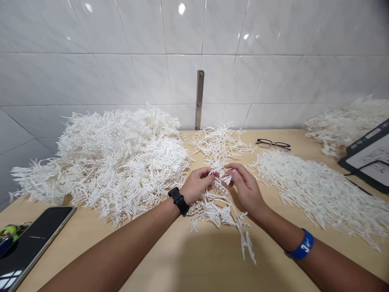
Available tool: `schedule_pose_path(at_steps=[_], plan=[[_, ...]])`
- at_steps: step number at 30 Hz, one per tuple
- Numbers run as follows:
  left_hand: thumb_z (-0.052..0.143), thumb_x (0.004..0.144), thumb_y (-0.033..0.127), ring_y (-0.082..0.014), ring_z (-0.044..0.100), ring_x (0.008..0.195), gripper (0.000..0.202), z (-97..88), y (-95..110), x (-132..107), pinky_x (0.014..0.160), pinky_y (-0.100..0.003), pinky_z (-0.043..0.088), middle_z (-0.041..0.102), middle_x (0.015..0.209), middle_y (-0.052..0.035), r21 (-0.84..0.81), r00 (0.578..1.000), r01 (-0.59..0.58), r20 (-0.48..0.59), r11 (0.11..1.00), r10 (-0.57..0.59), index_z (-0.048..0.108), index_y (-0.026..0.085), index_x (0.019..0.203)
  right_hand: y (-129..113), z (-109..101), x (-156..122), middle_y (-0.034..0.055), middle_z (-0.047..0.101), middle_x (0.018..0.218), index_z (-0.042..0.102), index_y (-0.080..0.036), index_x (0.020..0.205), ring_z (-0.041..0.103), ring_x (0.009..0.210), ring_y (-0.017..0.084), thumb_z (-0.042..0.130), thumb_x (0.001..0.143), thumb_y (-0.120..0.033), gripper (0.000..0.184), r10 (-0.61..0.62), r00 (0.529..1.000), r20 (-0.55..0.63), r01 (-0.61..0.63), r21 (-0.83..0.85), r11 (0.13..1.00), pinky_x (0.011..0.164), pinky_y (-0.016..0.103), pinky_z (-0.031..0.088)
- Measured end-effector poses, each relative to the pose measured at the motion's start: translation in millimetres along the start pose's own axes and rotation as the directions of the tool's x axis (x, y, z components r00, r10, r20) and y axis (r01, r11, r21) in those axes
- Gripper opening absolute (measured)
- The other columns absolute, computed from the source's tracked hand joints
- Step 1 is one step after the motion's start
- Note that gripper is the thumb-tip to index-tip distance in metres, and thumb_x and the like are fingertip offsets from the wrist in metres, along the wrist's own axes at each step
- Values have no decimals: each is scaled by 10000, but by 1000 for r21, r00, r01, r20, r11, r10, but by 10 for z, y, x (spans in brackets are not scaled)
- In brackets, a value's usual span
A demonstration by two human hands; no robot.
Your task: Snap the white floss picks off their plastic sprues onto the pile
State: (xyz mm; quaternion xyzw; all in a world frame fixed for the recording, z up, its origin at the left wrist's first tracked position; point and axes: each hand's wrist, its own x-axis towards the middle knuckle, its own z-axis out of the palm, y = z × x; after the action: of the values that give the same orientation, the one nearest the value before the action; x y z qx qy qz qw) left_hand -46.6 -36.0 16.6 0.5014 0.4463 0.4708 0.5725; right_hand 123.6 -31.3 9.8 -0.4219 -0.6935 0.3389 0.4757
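Observation:
My left hand pinches a clump of thin white branched strands between thumb and fingers. Close beside it, my right hand has its thumb and fingertips closed on the right side of the same clump. Below my hands, more white branched strands lie on the wooden table, some with longer stems trailing to the right. Just beyond my fingers spreads a loose heap of white strands. The exact contact of the fingertips is partly hidden by the strands.
A large white pile stands at the left, and a flatter pile of short white pieces spreads on the right. Glasses lie behind it. A phone and keys rest at left; a dark-framed device stands far right.

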Motion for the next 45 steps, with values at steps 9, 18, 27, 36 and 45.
schedule_pose_path(at_steps=[9,18,27,36,45], plan=[[629,730,309,-74,447,559,181,-11,35,-2,546,-215,370,497,639,22,18,1000,8,27,1000,-9,583,147,795,32,40,50,81,598,1167,589,-222,1158,592,957,193,505,838,-226,331,-22,983,180,27,-27,999,779,313,489],[510,733,186,-87,411,552,51,-32,24,4,556,-223,323,483,616,31,102,999,-20,48,995,15,543,157,759,14,52,41,33,609,805,612,-174,883,542,693,147,534,837,-267,130,28,975,222,-3,-113,994,624,263,433],[517,717,155,-98,450,619,69,-42,47,19,619,-224,353,528,667,18,141,996,-42,86,989,30,562,140,767,-10,80,9,-24,496,618,613,-160,791,408,565,113,566,829,-378,226,70,949,308,-21,-160,987,530,236,316],[544,766,250,-73,413,539,116,-28,66,-1,545,-215,319,481,631,33,61,995,22,100,998,-28,538,141,802,29,93,9,13,589,659,658,-153,744,506,634,156,535,825,-368,261,134,940,313,-141,0,990,601,266,403],[661,731,298,-77,442,656,307,-28,94,-78,613,-203,360,494,777,28,12,960,-66,273,998,61,465,174,932,76,65,48,-9,509,615,595,-151,695,454,608,137,521,802,-357,244,184,948,260,-187,-16,982,582,254,352]])
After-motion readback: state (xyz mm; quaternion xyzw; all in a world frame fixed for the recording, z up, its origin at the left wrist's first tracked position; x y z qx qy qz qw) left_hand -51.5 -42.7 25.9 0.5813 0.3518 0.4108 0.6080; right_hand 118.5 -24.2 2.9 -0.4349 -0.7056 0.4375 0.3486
